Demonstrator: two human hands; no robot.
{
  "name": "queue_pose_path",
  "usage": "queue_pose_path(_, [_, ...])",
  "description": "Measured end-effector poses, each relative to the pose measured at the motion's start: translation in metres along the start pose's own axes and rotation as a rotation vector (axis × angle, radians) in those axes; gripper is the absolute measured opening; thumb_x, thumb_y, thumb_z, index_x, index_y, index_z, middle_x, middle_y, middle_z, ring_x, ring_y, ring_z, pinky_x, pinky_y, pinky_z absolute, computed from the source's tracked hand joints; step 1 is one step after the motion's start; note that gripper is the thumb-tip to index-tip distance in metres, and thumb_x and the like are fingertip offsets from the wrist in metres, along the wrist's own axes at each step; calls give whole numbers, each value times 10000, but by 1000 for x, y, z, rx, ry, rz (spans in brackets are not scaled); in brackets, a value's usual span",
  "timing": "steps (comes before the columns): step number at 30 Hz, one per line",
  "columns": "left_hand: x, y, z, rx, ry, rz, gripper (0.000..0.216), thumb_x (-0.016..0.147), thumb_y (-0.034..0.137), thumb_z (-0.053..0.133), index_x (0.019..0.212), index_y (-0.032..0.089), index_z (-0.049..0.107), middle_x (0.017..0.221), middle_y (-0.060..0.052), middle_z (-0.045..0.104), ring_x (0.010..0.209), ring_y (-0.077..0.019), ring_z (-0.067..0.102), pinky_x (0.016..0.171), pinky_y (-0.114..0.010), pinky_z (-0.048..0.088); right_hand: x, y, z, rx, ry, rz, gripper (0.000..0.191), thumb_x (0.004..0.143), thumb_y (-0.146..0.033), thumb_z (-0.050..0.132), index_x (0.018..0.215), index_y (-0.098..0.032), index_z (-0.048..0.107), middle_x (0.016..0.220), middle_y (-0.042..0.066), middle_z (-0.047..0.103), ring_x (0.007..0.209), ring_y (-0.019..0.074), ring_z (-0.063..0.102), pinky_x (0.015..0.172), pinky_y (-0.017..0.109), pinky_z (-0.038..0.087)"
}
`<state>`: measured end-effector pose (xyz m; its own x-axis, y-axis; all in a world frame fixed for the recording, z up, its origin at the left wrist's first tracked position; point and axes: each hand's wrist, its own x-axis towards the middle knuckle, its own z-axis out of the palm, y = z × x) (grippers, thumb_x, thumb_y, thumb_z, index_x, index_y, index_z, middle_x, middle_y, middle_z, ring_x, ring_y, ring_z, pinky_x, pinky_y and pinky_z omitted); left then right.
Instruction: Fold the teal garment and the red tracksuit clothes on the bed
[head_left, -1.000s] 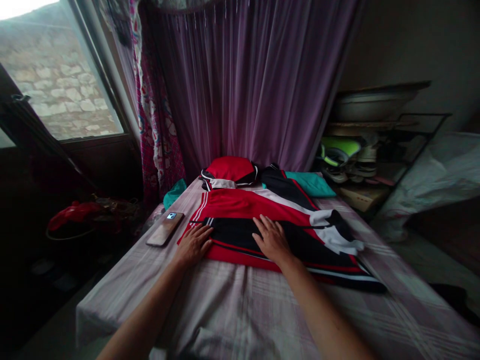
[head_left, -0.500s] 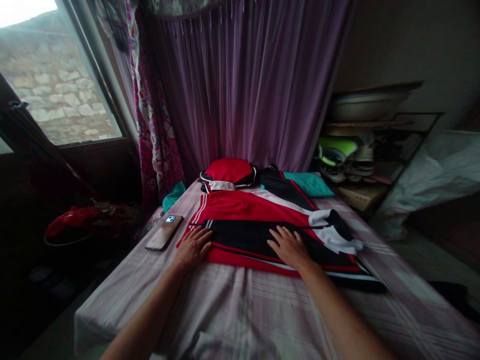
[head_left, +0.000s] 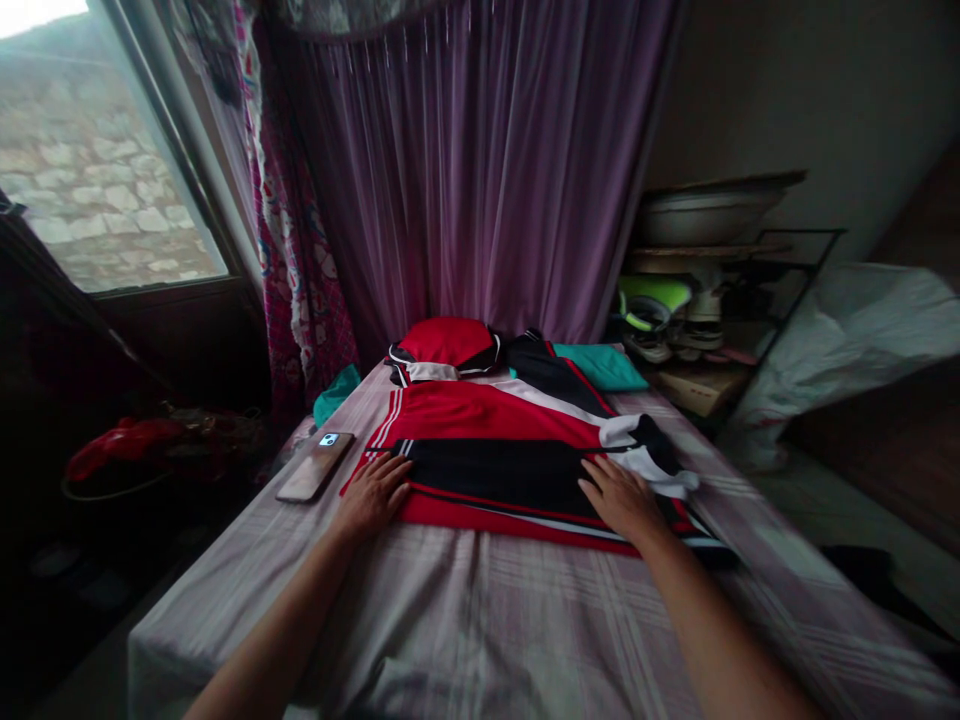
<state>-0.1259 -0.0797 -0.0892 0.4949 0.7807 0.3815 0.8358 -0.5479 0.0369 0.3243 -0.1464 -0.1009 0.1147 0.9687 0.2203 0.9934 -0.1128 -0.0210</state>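
A red, black and white tracksuit garment [head_left: 487, 475] lies spread on the cloth-covered table, its black part laid lengthwise over red fabric. Flat on its striped left end rests my left hand [head_left: 373, 493], fingers stretched out. My right hand [head_left: 621, 497] presses on the black fabric toward the right end, fingers spread, near the white cuff-like part [head_left: 649, 470]. Neither hand grips anything. Behind the garment sits a folded red and black bundle of clothing [head_left: 446, 348]. A phone [head_left: 315, 467] lies face down just left of my left hand.
A checked tablecloth [head_left: 465, 610] covers the table. Folded teal cloth [head_left: 600, 367] lies at the back right, and a teal bag [head_left: 336, 396] at the left edge. Purple curtains [head_left: 480, 180] hang behind. A shoe rack [head_left: 709, 250] and a white plastic sack [head_left: 840, 330] stand to the right.
My right hand has slid right along the black fabric, toward the white part. My left hand stays on the striped end. The whole view has shifted slightly.
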Motion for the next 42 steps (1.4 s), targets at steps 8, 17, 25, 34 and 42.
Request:
queue_pose_path(8, [-1, 0, 0, -17, -12, -11, 518, 986, 532, 373, 1383, 265, 572, 1423, -41, 592, 1383, -276, 461, 1139, -478, 409, -2, 1, -2, -7, -10, 7, 497, 968, -395, 366, 1405, -239, 546, 1480, 95, 523, 1369, 267, 456, 1126, 492, 319])
queue_pose_path(17, [-1, 1, -1, -19, -11, -15, 520, 987, 532, 371, 1376, 258, 579, 1422, -43, 593, 1384, -277, 459, 1142, -477, 403, -1, 4, 4, 11, 30, -18, 497, 959, -401, 367, 1381, -234, 570, 1458, 102, 546, 1350, 277, 478, 1111, 496, 340])
queue_pose_path(25, [-1, 1, 1, -4, -1, -15, 503, 991, 512, 376, 1383, 267, 572, 1412, -42, 601, 1377, -280, 466, 1132, -485, 415, -1, 2, 0, -23, -9, -9, 500, 971, -400, 354, 1397, -235, 556, 1470, 94, 535, 1362, 257, 467, 1122, 471, 327])
queue_pose_path(34, [-1, -2, 7, -22, 14, -15, 496, 985, 516, 390, 1368, 270, 585, 1403, -37, 609, 1370, -272, 470, 1135, -476, 412, 0, 6, 6, -12, 5, -12, 499, 964, -406, 361, 1383, -236, 571, 1461, 100, 543, 1351, 269, 479, 1113, 496, 336])
queue_pose_path(42, [-3, -1, 5, -32, 23, -22, 481, 984, 511, 399, 1365, 284, 585, 1406, -23, 607, 1375, -260, 465, 1146, -467, 402, -1, 6, 10, -9, 44, -21, 508, 953, -399, 348, 1375, -234, 578, 1444, 104, 559, 1336, 277, 491, 1108, 506, 346])
